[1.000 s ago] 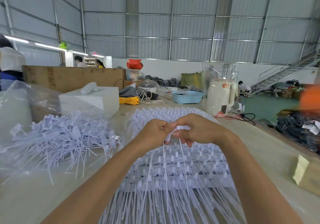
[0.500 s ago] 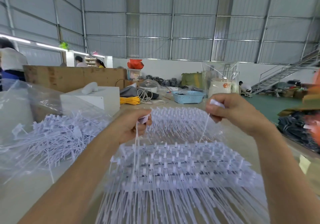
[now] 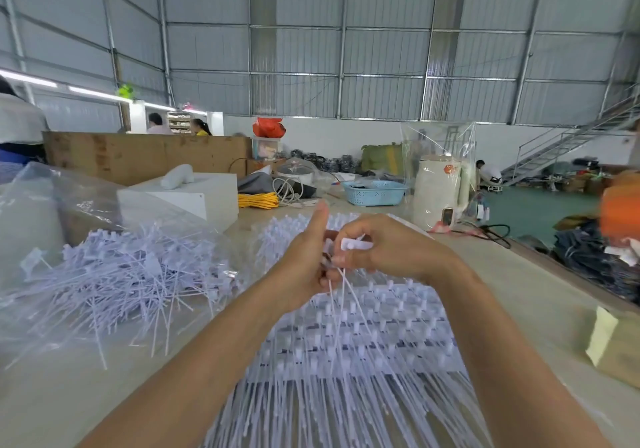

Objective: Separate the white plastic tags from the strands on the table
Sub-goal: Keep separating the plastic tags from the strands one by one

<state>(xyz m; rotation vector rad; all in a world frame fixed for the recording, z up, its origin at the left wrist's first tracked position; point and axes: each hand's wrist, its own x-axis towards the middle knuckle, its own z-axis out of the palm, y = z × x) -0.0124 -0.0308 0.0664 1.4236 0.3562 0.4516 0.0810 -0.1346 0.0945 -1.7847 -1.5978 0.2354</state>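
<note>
At far left on the desk (image 3: 52,395), loose separated tags (image 3: 114,281) piled on clear plastic, kept apart from stock. Left hand (image 3: 304,267) grips thin strands (image 3: 334,295), thumb up; right hand (image 3: 391,250) pinches a white tag (image 3: 356,243) above the unseparated tag sheets (image 3: 363,340), likely bunching pulled pieces.

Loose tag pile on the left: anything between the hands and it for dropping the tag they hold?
Nothing visible. The left hand and right hand hold a tag above the joined sheet. The loose pile lies left on open plastic film, with bare table between.
</note>
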